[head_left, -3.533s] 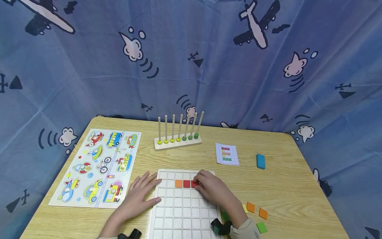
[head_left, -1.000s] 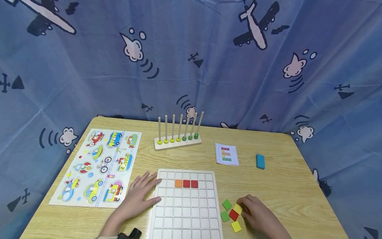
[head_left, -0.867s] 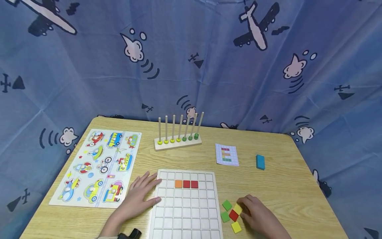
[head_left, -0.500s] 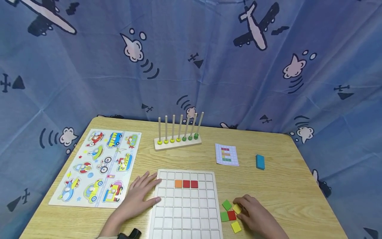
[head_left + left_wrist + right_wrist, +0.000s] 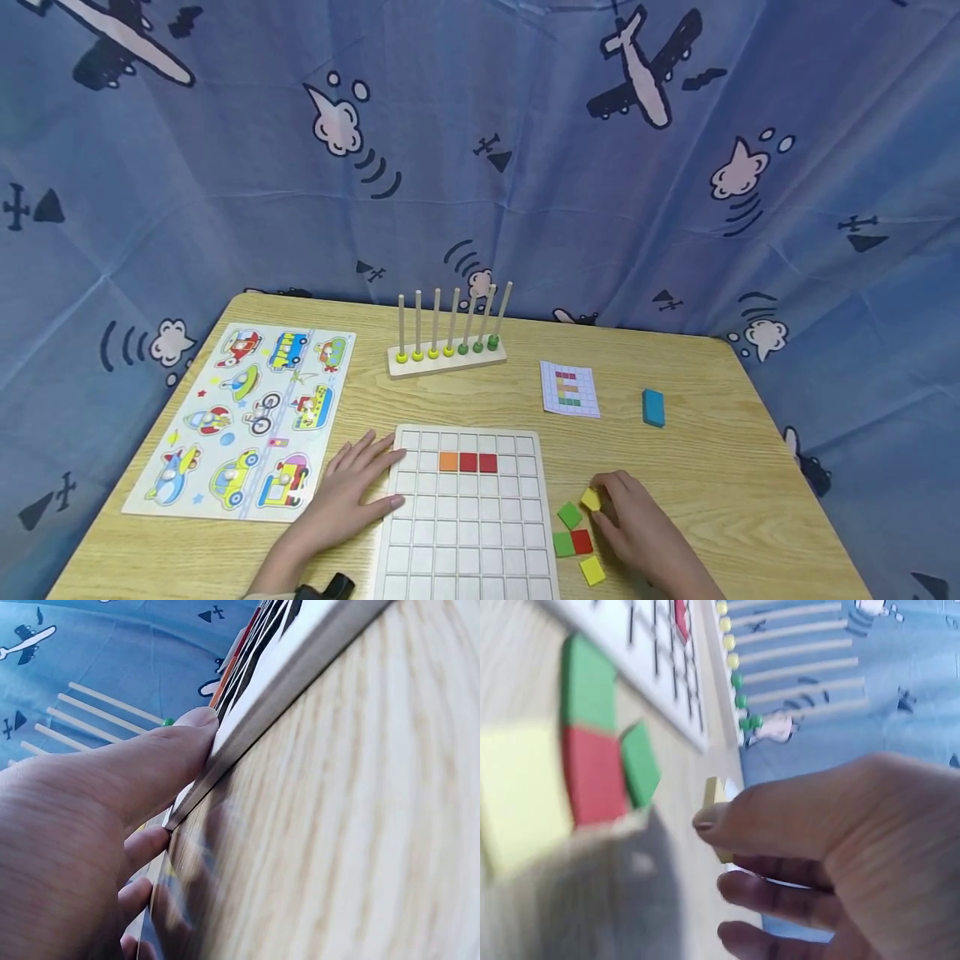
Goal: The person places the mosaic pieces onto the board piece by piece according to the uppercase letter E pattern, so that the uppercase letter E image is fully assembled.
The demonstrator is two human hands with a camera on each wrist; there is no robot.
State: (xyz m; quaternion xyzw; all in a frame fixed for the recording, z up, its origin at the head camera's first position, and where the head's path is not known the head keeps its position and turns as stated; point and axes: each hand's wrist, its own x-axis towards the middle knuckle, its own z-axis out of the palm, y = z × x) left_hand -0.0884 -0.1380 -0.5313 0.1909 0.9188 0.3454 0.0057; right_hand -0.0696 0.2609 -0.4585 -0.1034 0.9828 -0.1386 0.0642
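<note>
My left hand (image 5: pixel 343 497) rests with spread fingers on the left edge of the white grid board (image 5: pixel 457 533); the left wrist view shows its thumb (image 5: pixel 172 754) on the board's rim. An orange tile (image 5: pixel 448 461) and two red tiles (image 5: pixel 477 462) sit side by side in the board's second row. Right of the board, my right hand (image 5: pixel 637 525) pinches a yellow tile (image 5: pixel 590 500), seen tilted between thumb and fingers in the right wrist view (image 5: pixel 714 796). Beside it lie two green tiles (image 5: pixel 569 515), a red tile (image 5: pixel 581 542) and another yellow tile (image 5: pixel 592 571).
A vehicle puzzle board (image 5: pixel 240 425) lies at the left. A peg stand (image 5: pixel 447 358) with yellow and green beads is at the back. A printed card (image 5: pixel 570 389) and a blue block (image 5: pixel 653 407) lie at the back right. A patterned curtain (image 5: pixel 480 167) hangs behind the table.
My right hand left the board's red tile and moved to the loose tiles. The loose red tile shifted left against a green one, and the pinched yellow tile moved slightly back. My left hand stayed put.
</note>
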